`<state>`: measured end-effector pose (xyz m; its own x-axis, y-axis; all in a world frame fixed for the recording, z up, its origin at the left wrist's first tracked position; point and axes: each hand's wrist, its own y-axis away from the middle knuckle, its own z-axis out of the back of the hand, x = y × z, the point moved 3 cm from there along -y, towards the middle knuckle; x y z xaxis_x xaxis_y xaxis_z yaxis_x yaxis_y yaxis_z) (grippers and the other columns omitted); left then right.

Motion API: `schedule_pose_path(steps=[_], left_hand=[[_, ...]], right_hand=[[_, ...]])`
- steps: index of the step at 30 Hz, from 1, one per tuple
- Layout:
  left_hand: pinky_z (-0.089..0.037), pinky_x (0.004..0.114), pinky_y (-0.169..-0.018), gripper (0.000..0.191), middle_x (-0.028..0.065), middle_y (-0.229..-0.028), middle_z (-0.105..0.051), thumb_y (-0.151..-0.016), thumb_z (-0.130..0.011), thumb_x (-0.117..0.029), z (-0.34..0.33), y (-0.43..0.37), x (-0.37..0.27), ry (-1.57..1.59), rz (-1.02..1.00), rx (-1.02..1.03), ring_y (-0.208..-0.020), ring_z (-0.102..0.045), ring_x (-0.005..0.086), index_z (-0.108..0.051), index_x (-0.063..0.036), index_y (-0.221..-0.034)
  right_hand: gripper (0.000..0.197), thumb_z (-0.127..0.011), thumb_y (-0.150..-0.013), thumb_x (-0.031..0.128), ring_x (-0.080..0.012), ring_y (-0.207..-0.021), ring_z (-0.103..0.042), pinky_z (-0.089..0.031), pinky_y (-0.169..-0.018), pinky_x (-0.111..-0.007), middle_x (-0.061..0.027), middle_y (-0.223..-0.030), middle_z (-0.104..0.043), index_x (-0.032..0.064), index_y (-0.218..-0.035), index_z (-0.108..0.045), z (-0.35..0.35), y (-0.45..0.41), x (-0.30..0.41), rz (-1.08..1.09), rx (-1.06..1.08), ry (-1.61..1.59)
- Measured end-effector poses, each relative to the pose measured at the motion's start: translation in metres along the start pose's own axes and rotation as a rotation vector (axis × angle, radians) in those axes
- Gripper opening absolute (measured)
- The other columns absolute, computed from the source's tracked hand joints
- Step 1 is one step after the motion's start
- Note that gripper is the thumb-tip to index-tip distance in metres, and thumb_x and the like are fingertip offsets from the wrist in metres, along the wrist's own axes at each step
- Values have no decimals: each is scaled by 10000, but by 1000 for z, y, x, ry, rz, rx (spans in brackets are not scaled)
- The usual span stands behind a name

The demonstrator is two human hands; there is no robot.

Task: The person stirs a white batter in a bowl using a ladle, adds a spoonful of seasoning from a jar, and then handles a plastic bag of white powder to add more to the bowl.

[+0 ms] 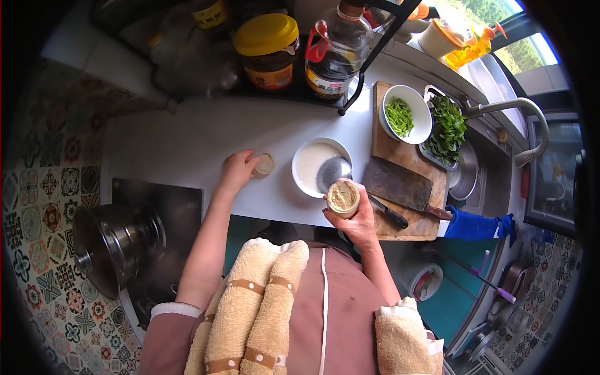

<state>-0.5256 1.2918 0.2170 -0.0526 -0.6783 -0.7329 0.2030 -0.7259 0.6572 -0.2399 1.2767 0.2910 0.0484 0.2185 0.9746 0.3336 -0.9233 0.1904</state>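
Observation:
My left hand (pixel 238 169) pinches the rim of a small round lid (pixel 265 165) at the white countertop. In my right hand (pixel 358 218) is a small jar of beige powder (pixel 343 198), its uncovered top facing up at me. Just beyond the jar stands a white bowl (pixel 304 165) of milky liquid. A metal ladle (pixel 333 172) rests in that bowl, its handle hidden from view.
A cutting board (pixel 384 229) on the right carries a cleaver (pixel 398 180), a black-handled knife (pixel 393 216) and a white bowl of chopped greens (pixel 424 123). Leafy greens (pixel 445 129) fill a tray near the sink (pixel 497 164). A steel pot (pixel 112 243) sits on the stove at left.

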Motion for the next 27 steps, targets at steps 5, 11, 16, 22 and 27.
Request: schedule_pose_path(steps=[5,11,16,22,27], left_hand=[[-451,224,-638,164,44,-922,-616,-808,-647,-115,-29,73,-109,-300,-672,15,-762,-580,121,-687,-50,-953],[-443,242,-631,188,47,-847,-622,-769,-687,-180,-82,99,-154,-280,-666,361,-710,-559,117,-699,-54,-907],[-443,247,-646,217,52,-854,-624,-757,-702,-184,-97,92,-154,-416,-701,535,-747,-557,104,-694,-44,-923],[-477,237,-643,194,47,-738,-655,-746,-712,-162,-105,82,-144,-175,-475,602,-688,-594,90,-686,0,-850],[-465,214,-670,178,12,-776,-642,-796,-688,-156,-102,79,-145,-7,-343,632,-725,-571,65,-661,5,-866]], right_hand=[[611,-742,-628,17,-169,-1053,-513,-396,-923,-295,-58,-1155,-529,76,-1183,-494,-1,-3,5,26,8,35],[603,-750,-648,13,-145,-1013,-518,-415,-886,-289,-39,-1098,-531,78,-1183,-481,-4,-3,17,111,34,106],[612,-759,-658,9,-117,-998,-506,-421,-864,-283,-14,-1062,-531,87,-1189,-464,-1,-2,20,142,37,81],[603,-760,-656,23,-122,-989,-512,-419,-865,-282,-18,-1065,-537,82,-1183,-472,2,0,23,132,29,134],[609,-763,-655,41,-122,-982,-518,-417,-869,-281,-21,-1061,-542,83,-1190,-477,4,0,25,148,7,148]])
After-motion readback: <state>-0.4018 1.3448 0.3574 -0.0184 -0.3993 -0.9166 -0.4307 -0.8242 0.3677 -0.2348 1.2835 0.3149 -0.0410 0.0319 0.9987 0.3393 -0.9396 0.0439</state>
